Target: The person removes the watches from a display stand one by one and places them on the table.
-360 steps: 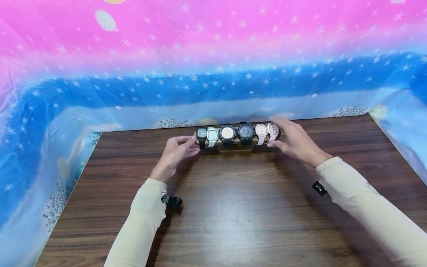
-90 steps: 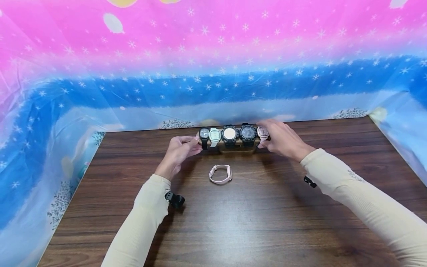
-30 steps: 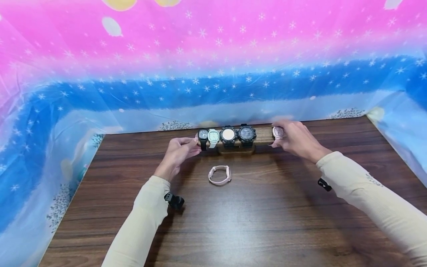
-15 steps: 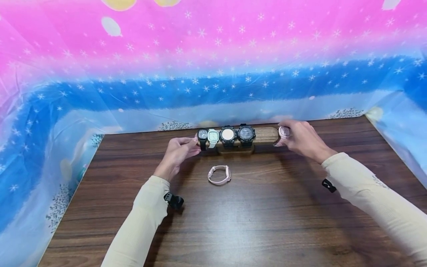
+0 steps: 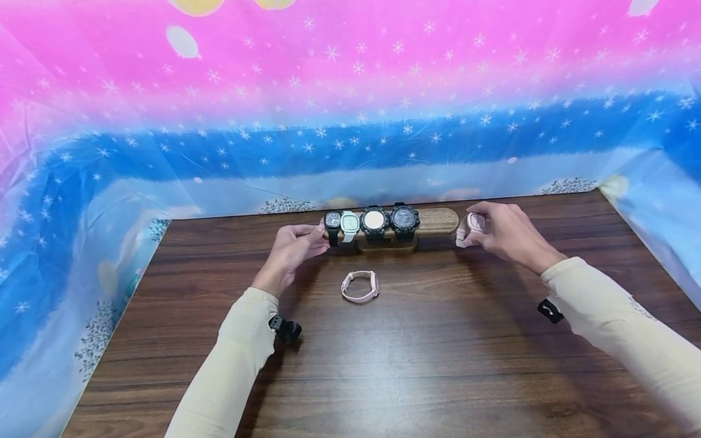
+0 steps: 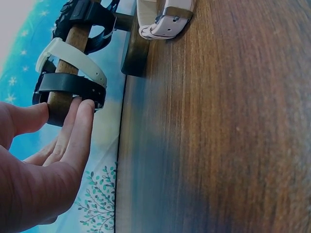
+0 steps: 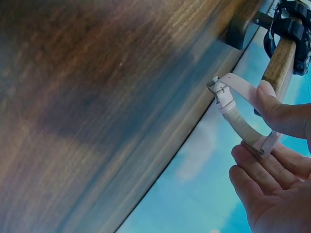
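Observation:
With thumb and fingertips, my left hand [image 5: 290,252] pinches the left end of a wooden watch stand's bar [image 5: 438,222]. Beside those fingers sits a square black watch [image 5: 332,219], then a mint-green watch [image 5: 349,223]. Two chunky black watches, one with a bright dial [image 5: 375,220] and one with a dark dial [image 5: 404,219], hang mid-bar. My right hand [image 5: 509,234] holds a pink watch [image 5: 476,222] just off the bar's right end. In the right wrist view its buckled strap loop [image 7: 243,90] lies between thumb and fingers.
Another pale pink watch [image 5: 375,283] lies on the wooden table [image 5: 438,353] in front of the stand. A patterned cloth [image 5: 350,146] hangs behind the table and along its sides. A dark strap device [image 5: 286,329] is worn at the left wrist.
Twelve seconds ago both pink watches were on the bar. One now lies on the table; my right hand has slid the other rightward off the end. My left hand keeps its grip.

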Available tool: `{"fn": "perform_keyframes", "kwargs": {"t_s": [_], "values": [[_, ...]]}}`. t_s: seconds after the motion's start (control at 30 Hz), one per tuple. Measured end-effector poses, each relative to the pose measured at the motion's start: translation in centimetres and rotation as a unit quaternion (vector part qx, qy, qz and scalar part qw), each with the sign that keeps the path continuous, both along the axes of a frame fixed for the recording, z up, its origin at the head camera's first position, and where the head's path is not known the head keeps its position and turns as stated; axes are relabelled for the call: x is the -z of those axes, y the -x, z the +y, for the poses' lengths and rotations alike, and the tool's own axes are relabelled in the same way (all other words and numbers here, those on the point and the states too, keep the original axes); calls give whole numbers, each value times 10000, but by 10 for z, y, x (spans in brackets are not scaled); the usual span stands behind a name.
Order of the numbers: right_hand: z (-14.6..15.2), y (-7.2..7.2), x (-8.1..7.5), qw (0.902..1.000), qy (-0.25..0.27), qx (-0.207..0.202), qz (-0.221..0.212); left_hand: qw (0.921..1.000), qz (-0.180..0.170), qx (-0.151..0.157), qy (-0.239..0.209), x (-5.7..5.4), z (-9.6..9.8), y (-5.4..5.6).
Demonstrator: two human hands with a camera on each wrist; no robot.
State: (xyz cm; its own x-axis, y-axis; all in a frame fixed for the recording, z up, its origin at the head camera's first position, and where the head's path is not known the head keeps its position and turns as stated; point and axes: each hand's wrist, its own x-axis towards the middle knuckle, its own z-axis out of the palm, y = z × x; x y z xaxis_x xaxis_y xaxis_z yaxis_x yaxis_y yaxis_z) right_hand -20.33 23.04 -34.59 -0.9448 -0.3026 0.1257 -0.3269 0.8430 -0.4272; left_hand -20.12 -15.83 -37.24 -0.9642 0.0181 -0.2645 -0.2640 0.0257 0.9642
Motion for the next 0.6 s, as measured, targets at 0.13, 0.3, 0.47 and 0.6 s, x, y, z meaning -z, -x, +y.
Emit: {"fn": "perform_keyframes", "kwargs": {"t_s": [0.13,0.3,0.47,0.6], "values": [[2,-5,3,9999,93,27,-31,10000,8,18,-43,0,0,-1],[3,-12,8,9995,282,36,-157,10000,0,29,-61,0,0,-1],[-1,-20,13,9987,457,-35,-234,10000,-19,11,-26,0,0,0],[-8,-26,16,9982,544,-132,-204,10000,-16,-9,-51,0,0,0]]}}
